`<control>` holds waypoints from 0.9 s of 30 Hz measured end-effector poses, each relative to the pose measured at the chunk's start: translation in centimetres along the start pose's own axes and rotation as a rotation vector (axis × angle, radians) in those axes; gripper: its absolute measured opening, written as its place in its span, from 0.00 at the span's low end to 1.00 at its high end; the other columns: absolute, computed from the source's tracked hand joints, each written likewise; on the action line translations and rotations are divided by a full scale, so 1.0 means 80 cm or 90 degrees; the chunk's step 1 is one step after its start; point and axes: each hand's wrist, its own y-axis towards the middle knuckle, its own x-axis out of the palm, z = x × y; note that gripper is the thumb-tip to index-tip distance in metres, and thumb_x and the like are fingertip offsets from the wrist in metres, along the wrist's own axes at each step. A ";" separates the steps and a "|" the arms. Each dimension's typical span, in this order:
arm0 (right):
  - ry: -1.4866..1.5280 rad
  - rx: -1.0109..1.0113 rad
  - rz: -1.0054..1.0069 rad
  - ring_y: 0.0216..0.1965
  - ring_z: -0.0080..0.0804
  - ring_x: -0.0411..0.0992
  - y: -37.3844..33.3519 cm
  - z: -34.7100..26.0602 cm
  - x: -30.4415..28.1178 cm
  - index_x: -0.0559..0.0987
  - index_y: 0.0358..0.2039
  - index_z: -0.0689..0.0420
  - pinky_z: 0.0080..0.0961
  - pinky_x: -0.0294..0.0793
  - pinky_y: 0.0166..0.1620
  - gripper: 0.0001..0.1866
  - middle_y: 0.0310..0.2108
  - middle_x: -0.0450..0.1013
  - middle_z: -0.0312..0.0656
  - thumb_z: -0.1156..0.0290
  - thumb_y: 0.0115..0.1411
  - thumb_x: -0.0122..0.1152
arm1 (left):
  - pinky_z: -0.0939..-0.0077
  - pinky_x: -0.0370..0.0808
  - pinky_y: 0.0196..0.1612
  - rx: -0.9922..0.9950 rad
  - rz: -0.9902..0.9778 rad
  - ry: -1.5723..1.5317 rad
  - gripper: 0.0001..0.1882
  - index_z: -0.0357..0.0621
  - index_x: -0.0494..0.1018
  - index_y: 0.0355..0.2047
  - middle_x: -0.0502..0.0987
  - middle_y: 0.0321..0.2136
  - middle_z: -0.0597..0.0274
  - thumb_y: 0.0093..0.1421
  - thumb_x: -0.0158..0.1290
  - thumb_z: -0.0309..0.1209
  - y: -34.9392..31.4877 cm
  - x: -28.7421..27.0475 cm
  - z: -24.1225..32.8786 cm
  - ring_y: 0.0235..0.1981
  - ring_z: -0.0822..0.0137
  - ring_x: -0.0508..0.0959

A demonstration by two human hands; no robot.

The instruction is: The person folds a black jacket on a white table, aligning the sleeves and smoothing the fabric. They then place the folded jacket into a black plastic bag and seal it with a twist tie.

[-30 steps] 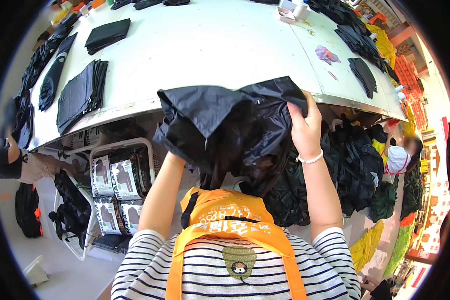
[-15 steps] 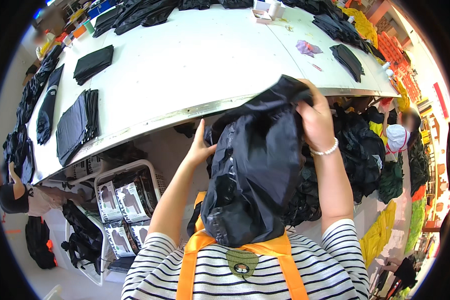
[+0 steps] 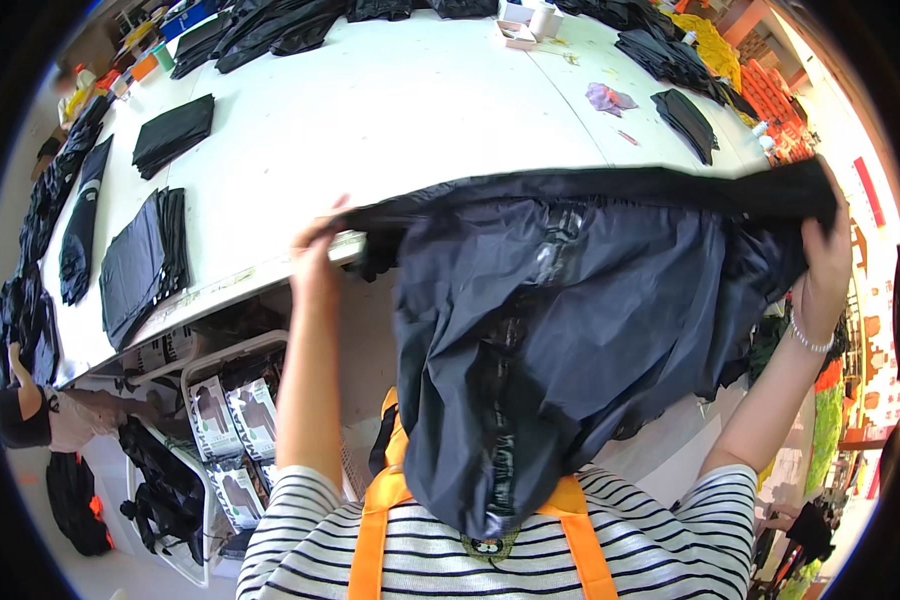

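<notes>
A black, shiny waterproof garment (image 3: pixel 610 310) hangs spread between my hands in front of my chest. Its long top edge is a gathered band, pulled wide, and a glossy taped seam runs down the cloth. At the band's left end, my left hand (image 3: pixel 317 245) is closed on the edge, slightly blurred. My right hand (image 3: pixel 826 255) grips the opposite end, with fingers partly behind the fabric. The lower part drapes down to my striped shirt and orange straps. Part of the white table's front edge is hidden behind the garment.
On the white table (image 3: pixel 400 110) lie folded black stacks (image 3: pixel 145 265) at left, a purple cloth (image 3: pixel 610 98) and a small white box (image 3: pixel 516 35). Below left stands a white basket (image 3: pixel 195 375) of packaged items. Another person (image 3: pixel 45 410) is at far left.
My hands have moved far apart, left hand leftward and right hand rightward. The bunched garment is now stretched out wide along its top band.
</notes>
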 end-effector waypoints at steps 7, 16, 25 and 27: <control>0.070 0.130 -0.026 0.49 0.24 0.69 0.015 0.084 -0.029 0.67 0.56 0.64 0.23 0.64 0.55 0.23 0.48 0.72 0.40 0.70 0.63 0.56 | 0.69 0.75 0.45 0.238 0.429 0.101 0.12 0.37 0.77 0.38 0.78 0.38 0.56 0.56 0.58 0.31 0.020 -0.006 0.219 0.40 0.62 0.78; -0.064 -0.162 0.133 0.54 0.28 0.68 0.198 0.111 0.148 0.64 0.57 0.64 0.23 0.64 0.58 0.21 0.54 0.69 0.45 0.78 0.63 0.52 | 0.78 0.68 0.43 0.532 0.454 0.870 0.17 0.34 0.76 0.38 0.79 0.32 0.57 0.60 0.56 0.38 0.201 0.008 0.307 0.34 0.71 0.73; 0.129 0.096 0.032 0.51 0.28 0.67 0.380 0.364 0.483 0.73 0.49 0.64 0.27 0.66 0.54 0.20 0.51 0.69 0.44 0.88 0.54 0.52 | 0.78 0.66 0.44 0.033 0.350 0.487 0.20 0.37 0.76 0.43 0.78 0.38 0.64 0.53 0.62 0.36 0.459 -0.091 0.076 0.38 0.72 0.73; -0.018 0.090 -0.002 0.49 0.30 0.68 0.393 0.437 0.554 0.74 0.48 0.64 0.27 0.67 0.52 0.20 0.48 0.71 0.45 0.87 0.53 0.54 | 0.79 0.69 0.39 -0.056 0.320 0.570 0.16 0.38 0.76 0.38 0.79 0.31 0.63 0.55 0.61 0.37 0.512 -0.136 -0.012 0.31 0.72 0.74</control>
